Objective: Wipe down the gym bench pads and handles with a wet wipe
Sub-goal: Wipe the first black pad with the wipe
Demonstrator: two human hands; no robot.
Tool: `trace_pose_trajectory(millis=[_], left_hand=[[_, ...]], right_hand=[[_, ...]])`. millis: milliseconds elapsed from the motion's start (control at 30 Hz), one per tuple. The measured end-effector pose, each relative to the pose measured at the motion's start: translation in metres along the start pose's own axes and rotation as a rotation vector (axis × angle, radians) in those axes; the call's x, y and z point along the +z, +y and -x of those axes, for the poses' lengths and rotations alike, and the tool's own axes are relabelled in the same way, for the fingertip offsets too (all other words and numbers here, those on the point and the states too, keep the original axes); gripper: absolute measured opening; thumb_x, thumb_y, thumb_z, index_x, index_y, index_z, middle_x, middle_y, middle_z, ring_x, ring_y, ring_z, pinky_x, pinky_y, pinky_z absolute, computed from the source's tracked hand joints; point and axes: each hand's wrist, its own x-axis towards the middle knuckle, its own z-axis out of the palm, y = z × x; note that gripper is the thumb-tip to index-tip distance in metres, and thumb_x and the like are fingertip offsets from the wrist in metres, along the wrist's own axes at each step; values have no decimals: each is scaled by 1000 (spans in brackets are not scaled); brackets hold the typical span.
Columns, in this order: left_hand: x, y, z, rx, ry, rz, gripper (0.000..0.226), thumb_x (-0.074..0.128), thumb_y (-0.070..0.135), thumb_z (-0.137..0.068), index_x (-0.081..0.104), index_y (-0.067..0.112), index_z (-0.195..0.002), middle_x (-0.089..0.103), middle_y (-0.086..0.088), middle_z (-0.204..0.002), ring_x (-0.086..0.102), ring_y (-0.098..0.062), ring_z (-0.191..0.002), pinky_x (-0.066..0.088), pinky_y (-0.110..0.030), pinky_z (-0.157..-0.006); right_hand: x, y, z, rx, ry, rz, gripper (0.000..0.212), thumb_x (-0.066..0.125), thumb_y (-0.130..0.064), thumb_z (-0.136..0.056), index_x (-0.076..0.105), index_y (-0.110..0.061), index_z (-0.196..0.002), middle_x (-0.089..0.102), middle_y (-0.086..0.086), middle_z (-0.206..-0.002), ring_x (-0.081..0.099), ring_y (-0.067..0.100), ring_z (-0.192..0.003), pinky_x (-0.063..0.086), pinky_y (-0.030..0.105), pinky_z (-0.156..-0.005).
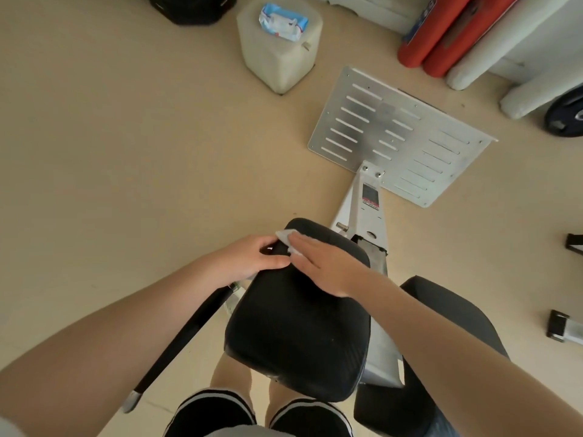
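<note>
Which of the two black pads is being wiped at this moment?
The nearer centre pad, the one with both hands on its far end: the right hand presses the wet wipe flat there. The other pad, lower right, is untouched.

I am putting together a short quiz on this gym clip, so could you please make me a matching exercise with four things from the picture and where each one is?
Things:
1. wet wipe
2. pack of wipes
3. left hand
4. metal footplate

Places:
A. on top of the pale plastic container
B. bolted to the far end of the white frame
C. under the flat fingers of the right hand, on the seat pad
D. gripping the left edge of the seat pad

Pairs: 1-C, 2-A, 3-D, 4-B
</note>
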Motion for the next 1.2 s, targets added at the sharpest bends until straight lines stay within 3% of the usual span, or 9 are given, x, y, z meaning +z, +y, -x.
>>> trace_pose_trajectory(millis=[100,200,367,500,567,633,867,1100,1200], left_hand=[[0,-3,-3,-14,22,-6,62,60,34,-87,34,22,-141,47,11,-132,49,-13,-120,36,-25,-101],[-1,-4,-5,4,-1,21,52,59,28,-88,42,22,-136,57,7,-123,57,-10,-108,42,-21,-91],[-3,-5,-4,18,2,-7,47,62,30,-85,50,23,-131,59,5,-124,56,-13,-113,40,-35,-103],[-4,3,-2,13,-5,-9,22,64,24,-85,60,29,-106,64,6,-109,58,-13,-105,43,-31,-98],[-4,4,-1,15,-18,-11,27,66,28,-83,60,28,-110,63,6,-112,57,-13,-107,42,-32,-99],[-5,1,-4,15,-17,-28,51,67,36,-80,53,22,-126,60,4,-123,56,-14,-112,41,-37,-103],[-6,-9,-15,20,-56,-26,46,63,28,-85,51,24,-129,61,9,-122,57,-10,-112,41,-37,-103],[-1,24,-11,164,20,-453,80,59,19,-88,6,24,-148,6,10,-155,7,-7,-141,7,-17,-105],[6,37,-14,131,-14,-570,77,55,23,-89,5,20,-148,4,6,-157,10,-10,-142,12,-21,-109]], right_hand=[[-1,9,-26,24,14,46,51,24,-33,-101,13,-17,-148,8,-2,-156,7,11,-143,5,23,-113],[0,18,-42,46,71,45,47,25,-27,-102,18,-16,-147,13,-2,-156,13,12,-142,8,22,-112],[5,8,-24,14,141,-69,42,29,-25,-102,31,-18,-143,25,-6,-152,19,10,-141,10,20,-111],[22,2,8,-91,182,-137,40,35,-23,-100,38,-22,-140,34,-9,-147,23,5,-138,9,10,-104],[19,6,4,-98,184,-111,40,36,-21,-100,39,-20,-139,35,-7,-147,25,6,-138,9,8,-103],[10,18,-10,-54,183,-51,40,36,-18,-100,39,-17,-140,34,-5,-148,26,10,-138,9,11,-105],[-5,54,-43,222,210,-87,40,29,-20,-101,39,-16,-139,39,3,-146,35,25,-133,23,29,-108],[11,40,14,32,130,-225,41,34,-24,-100,35,-21,-141,28,-12,-149,22,3,-138,9,13,-106],[8,43,12,36,126,-220,41,31,-23,-101,34,-20,-142,28,-10,-150,23,5,-138,10,14,-107]])
